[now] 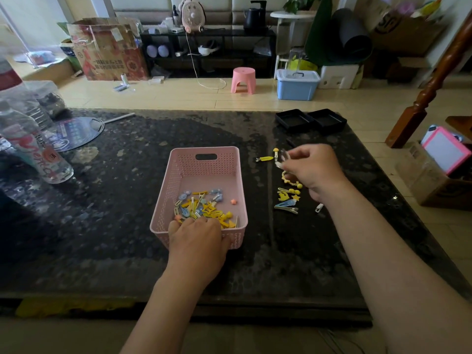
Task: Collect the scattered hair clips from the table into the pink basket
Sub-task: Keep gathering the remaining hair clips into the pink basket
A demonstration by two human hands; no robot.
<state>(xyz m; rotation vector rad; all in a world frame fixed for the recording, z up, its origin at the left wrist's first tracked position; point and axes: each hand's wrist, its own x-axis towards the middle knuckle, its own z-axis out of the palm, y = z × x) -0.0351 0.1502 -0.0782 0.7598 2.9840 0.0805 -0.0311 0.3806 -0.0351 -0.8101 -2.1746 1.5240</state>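
- Mostly, the hair clips (201, 209) I can see are already piled at the near end of the pink basket (204, 172), yellow and blue ones mixed together
- Beside it, a smaller scatter of yellow and blue clips (287, 199) lies on the dark stone table (115, 226), just right of the basket
- One yellow clip (264, 158) lies apart, farther back, next to a mushroom-topped clip (275, 152)
- My left hand (198, 238) is draped over the basket's near rim, fingers curled down among the piled clips; I cannot tell whether it has hold of one
- My right hand (314, 167) hovers above the scatter, fingers pinched on a small pale clip, blurred
- Farther left stand plastic bottles (38, 152) and a round hand fan (74, 134); two black trays (310, 121) sit at the far right edge
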